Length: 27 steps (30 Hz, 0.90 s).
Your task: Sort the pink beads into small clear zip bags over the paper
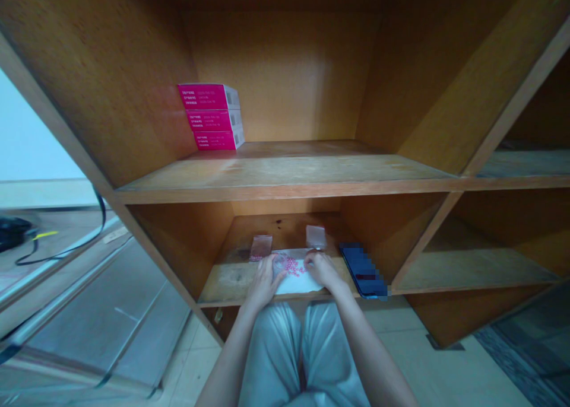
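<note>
A white sheet [299, 285] lies on the lower shelf with many small pink-and-white pieces [294, 267] scattered on it. My left hand [266, 281] is at the sheet's left side, thumb and fingers round a small clear plastic bag or pouch [280, 262]; its exact form is too small to tell. Over the right side of the sheet, my right hand [321, 269] has its fingers bent together beside the pieces, and whatever is between the fingertips is hidden. Behind the left hand lies a clear packet [261, 247] with pink pieces at its bottom. Another clear packet [316, 237] lies behind the right hand.
A dark blue phone [361, 270], partly pixelated, lies right of the sheet. Several magenta boxes [216, 121] are stacked on the upper shelf [289, 172]. Wooden dividers enclose the compartment. Glass-like panels [102, 318] lean at the left.
</note>
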Available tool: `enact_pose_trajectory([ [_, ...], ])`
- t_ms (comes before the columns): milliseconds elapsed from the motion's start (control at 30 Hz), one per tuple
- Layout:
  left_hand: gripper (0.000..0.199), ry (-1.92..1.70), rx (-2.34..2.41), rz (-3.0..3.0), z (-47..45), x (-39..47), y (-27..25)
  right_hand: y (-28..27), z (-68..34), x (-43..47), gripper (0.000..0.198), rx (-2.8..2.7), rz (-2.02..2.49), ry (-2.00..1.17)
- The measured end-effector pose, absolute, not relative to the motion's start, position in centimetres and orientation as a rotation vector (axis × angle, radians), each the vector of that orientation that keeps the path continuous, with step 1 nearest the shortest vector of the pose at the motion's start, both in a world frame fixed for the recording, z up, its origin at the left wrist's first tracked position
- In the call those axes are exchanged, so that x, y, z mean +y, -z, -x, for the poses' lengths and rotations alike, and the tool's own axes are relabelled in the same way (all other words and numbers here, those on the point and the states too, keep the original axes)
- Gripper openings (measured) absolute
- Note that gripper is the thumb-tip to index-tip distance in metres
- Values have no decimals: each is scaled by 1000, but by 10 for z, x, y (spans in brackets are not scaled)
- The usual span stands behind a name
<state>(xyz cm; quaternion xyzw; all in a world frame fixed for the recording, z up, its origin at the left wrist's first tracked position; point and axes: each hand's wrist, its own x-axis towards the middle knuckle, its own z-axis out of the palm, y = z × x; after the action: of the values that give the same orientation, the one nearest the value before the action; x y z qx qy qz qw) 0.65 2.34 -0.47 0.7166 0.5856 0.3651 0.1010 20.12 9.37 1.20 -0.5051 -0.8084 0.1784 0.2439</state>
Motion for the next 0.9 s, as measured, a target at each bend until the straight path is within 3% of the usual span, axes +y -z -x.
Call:
enact_pose_trajectory([
  [400, 43, -1086, 1734, -2099, -9, 22, 3, -10, -175, 88, 18, -1357, 1043, -762],
  [700, 41, -1112, 1706, -2113, -8, 23, 4, -17, -147, 61, 15, -1587, 904, -613],
  [900, 42, -1110, 1701, -2123, -8, 23, 3, -16, -150, 62, 24, -1713, 887, -560],
])
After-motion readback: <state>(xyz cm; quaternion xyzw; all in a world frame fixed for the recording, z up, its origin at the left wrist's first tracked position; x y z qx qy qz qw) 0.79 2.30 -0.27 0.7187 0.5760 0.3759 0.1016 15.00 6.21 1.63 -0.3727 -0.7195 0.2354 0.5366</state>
